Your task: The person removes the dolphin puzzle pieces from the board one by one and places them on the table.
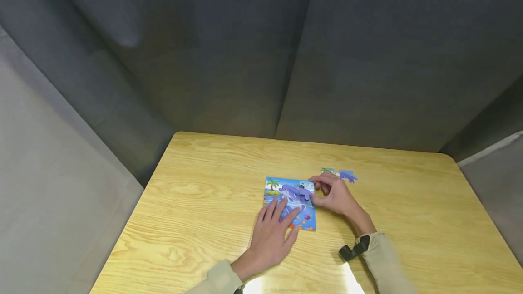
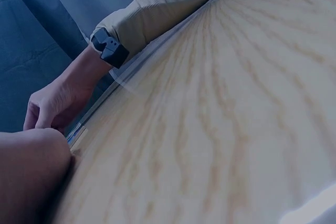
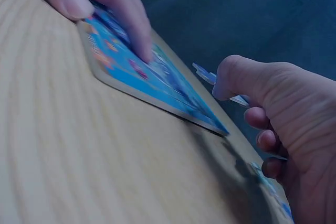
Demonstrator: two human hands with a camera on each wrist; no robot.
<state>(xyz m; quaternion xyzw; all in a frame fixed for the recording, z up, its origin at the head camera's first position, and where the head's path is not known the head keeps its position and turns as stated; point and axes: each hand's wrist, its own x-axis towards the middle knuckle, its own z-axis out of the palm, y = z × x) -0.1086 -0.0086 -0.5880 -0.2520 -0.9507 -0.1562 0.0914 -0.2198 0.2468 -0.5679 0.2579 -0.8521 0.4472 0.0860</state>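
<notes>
A square jigsaw puzzle board (image 1: 309,222) with a sea picture of a dolphin, a palm island and fish lies flat on the table. My left hand (image 1: 271,238) rests on its lower left part with fingers spread and fairly straight, covering some of the picture. At the board's upper right, my right hand (image 1: 337,198) pinches a jigsaw piece (image 3: 205,75) between thumb and fingers. In the right wrist view that piece is raised above the board, apart from it. The left wrist view shows little of the board, with the left hand's near part blocking it.
Loose jigsaw pieces (image 1: 347,176) with dolphin and palm pictures lie on the wooden table (image 1: 196,203) just beyond my right hand, partly covered by it. Dark grey curtains (image 1: 229,58) hang behind the table's far edge. Black wrist cameras (image 1: 354,248) are strapped at the sleeves.
</notes>
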